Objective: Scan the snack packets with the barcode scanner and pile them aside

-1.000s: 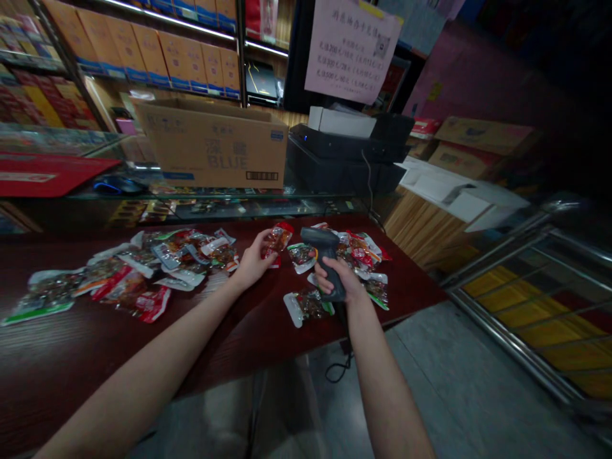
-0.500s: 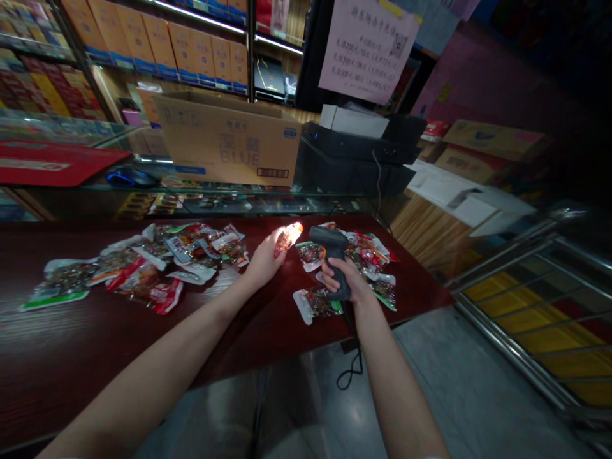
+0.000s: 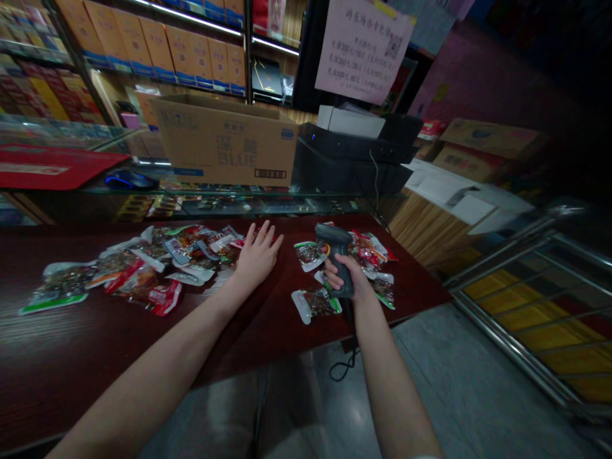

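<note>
My left hand (image 3: 258,256) lies palm down with its fingers spread, at the right end of a heap of snack packets (image 3: 189,248). A bit of red wrapper shows behind its fingers; whether the hand touches it I cannot tell. A red packet (image 3: 143,288) and a green-edged packet (image 3: 64,284) lie further left in that heap. My right hand (image 3: 347,274) is wrapped round the grip of a dark barcode scanner (image 3: 335,239), held above the table and pointing left. Around it lie several more packets, among them a clear one (image 3: 316,305) and a red one (image 3: 370,247).
Behind the dark red table (image 3: 248,344) is a glass counter with a cardboard box (image 3: 227,150), a mouse (image 3: 129,180) and a black machine (image 3: 358,150). The scanner's cable (image 3: 351,357) hangs past the table's front edge. A metal rail (image 3: 507,325) stands at the right.
Half a second ago my left hand held a packet brightly lit in front of the scanner. Now it has moved left, its fingers spread and the packet let go. The bright light is gone.
</note>
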A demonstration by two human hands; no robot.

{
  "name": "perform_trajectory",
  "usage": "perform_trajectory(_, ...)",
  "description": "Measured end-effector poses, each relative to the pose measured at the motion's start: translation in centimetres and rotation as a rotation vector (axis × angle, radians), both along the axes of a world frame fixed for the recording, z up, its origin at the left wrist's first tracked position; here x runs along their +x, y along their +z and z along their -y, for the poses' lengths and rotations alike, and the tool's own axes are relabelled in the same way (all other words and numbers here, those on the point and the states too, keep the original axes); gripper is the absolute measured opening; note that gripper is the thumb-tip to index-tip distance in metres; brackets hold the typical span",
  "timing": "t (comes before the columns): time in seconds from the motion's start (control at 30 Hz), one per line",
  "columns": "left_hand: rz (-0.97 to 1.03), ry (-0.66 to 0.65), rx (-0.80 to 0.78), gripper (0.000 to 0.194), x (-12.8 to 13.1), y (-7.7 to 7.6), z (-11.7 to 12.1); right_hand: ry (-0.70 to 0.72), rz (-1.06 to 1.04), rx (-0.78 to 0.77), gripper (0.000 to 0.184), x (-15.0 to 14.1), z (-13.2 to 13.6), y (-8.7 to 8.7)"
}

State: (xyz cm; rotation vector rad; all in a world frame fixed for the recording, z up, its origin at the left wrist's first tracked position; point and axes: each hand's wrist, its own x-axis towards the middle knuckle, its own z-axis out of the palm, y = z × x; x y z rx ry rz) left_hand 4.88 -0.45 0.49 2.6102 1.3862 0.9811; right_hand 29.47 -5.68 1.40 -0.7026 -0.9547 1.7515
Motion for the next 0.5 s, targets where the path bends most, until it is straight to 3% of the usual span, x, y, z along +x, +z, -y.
perform_trajectory(0.13,-0.007,0.229,-0.112,0.046,-0.2,-1.4,-0.1,-0.112,0.004,0.054,0.034,0.0,-0.2,0.2)
perform_trajectory(0.27,-0.015,0.370,-0.104,0.046,-0.8,-1.5,0.0,-0.364,0.024,0.153,0.030,0.2,0.2,0.9)
perform_trajectory(0.4,-0.016,0.378,-0.029,0.045,-0.8,-1.2,0.0,-0.548,0.139,0.217,0.031,2.2,1.9,2.0)
perform_trajectory(0.5,-0.052,0.227,-0.004,0.046,0.4,-0.3,0.6,-0.627,0.225,0.245,0.034,4.8,3.0,2.9)
